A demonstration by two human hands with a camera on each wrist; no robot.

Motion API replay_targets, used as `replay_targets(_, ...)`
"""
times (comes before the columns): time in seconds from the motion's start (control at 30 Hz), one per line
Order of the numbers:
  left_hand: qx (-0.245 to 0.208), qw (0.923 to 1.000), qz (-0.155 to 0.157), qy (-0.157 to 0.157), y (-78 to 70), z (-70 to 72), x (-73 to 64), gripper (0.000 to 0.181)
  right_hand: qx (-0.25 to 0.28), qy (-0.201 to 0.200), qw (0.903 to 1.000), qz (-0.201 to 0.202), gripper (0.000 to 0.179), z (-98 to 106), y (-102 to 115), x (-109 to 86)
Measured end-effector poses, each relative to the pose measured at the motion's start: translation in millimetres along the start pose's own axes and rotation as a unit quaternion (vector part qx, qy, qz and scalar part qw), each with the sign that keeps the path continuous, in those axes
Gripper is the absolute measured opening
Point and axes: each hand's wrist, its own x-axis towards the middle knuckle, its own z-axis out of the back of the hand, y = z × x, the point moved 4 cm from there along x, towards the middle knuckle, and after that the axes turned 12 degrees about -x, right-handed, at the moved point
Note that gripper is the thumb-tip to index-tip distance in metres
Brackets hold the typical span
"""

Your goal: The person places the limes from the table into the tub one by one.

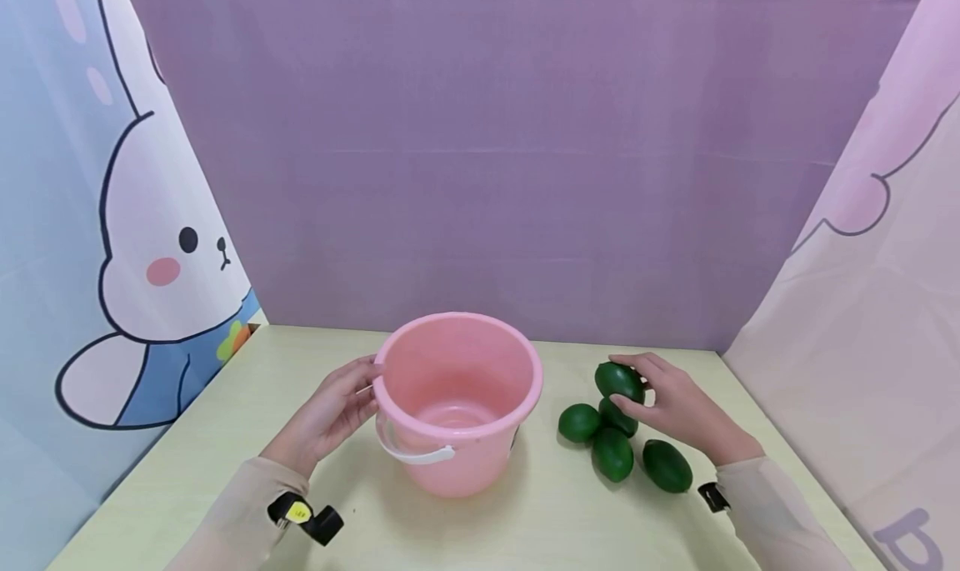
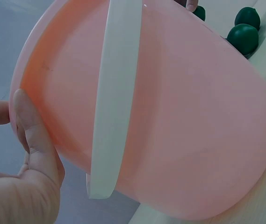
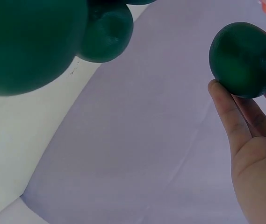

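Observation:
A pink bucket point(image 1: 465, 467) stands upright on the table, its white handle point(image 1: 412, 456) hanging down on the near side. My left hand point(image 1: 330, 417) pinches the left part of the rim; in the left wrist view the thumb point(image 2: 27, 109) lies on the near face of the rim, fingers behind. To the right of the bucket, my right hand point(image 1: 686, 408) holds a dark green lime point(image 1: 617, 379) between thumb and fingers. The right wrist view shows that lime point(image 3: 242, 58) raised on the fingertips. Several other limes lie just below and beside it, including one point(image 1: 667, 466) nearest the wrist.
The pale wooden table point(image 1: 360, 529) ends at a purple cloth backdrop point(image 1: 495, 154). Printed cloths hang at both sides, the left one with a cartoon rabbit point(image 1: 168, 237). A small black strap device point(image 1: 303, 514) sits on the left wrist.

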Motion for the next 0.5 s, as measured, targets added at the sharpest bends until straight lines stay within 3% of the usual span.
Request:
replay_targets(0.3,0.013,0.9999,0.002,0.005,0.2,-0.1,-0.3,0.041,0.001,-0.001,1.0,0.007,0.054,3.6,6.1,4.5)
replay_targets(0.5,0.01,1.0,0.0,0.002,0.2,-0.1,-0.6,0.038,-0.001,-0.003,0.9999,0.011,0.054,7.3,10.5,8.6)
